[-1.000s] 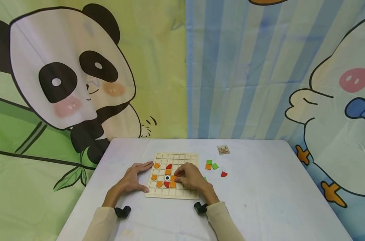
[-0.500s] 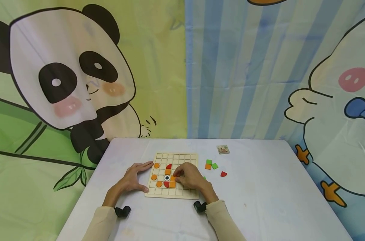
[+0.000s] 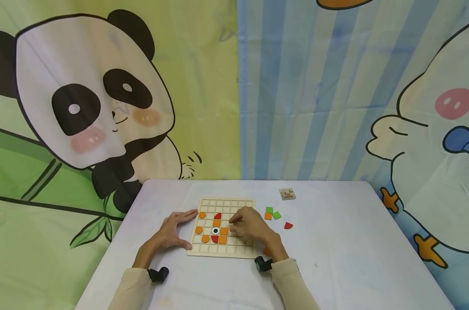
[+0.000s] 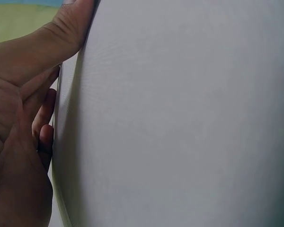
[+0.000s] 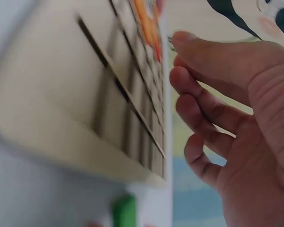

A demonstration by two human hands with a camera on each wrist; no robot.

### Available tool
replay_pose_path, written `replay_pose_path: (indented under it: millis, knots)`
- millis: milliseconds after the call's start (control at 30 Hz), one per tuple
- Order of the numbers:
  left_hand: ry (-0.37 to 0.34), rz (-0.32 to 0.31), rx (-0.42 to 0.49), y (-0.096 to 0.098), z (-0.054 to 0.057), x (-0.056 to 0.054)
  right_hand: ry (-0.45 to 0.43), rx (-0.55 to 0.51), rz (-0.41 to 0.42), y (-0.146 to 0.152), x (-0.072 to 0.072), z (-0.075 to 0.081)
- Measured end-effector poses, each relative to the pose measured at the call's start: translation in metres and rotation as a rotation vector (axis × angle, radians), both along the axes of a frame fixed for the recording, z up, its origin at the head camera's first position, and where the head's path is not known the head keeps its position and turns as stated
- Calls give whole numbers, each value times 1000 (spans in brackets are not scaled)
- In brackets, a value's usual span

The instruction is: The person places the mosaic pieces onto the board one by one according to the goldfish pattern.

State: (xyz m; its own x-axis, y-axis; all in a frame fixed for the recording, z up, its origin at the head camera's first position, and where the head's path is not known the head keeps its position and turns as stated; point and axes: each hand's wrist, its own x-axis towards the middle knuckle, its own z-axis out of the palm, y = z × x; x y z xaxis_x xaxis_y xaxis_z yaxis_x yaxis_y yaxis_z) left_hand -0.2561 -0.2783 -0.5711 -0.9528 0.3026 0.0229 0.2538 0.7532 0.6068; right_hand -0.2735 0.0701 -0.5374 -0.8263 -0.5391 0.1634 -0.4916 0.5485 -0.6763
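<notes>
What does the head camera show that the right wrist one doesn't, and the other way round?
Head view only: the left hand, spread at the left edge of the gridded wooden board, the picture card, and the white cartoon bird.

Right wrist view only: the palm side of the right hand, fingers loosely curled, nothing visible in them.

Both: that hand, the board, orange pieces on it, and the panda. A green piece shows in each, but I can't tell if it's the same one.
</notes>
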Motion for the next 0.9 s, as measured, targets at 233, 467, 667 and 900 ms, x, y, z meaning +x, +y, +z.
replay_pose_path:
  millis: [233, 467, 667, 900]
  knots:
    - [8, -3, -13, 0, -1, -2, -5, 11, -38, 39, 0, 16]
    - [-2, -1, -16, -1, -2, -2, -39, 69, -122, 75, 2, 17]
    - [-7, 4, -14, -1, -5, -2, 1, 34, -309, 91, 1, 10]
    - [10, -4, -13, -1, -4, -2, 12, 87, -416, 98, -6, -2]
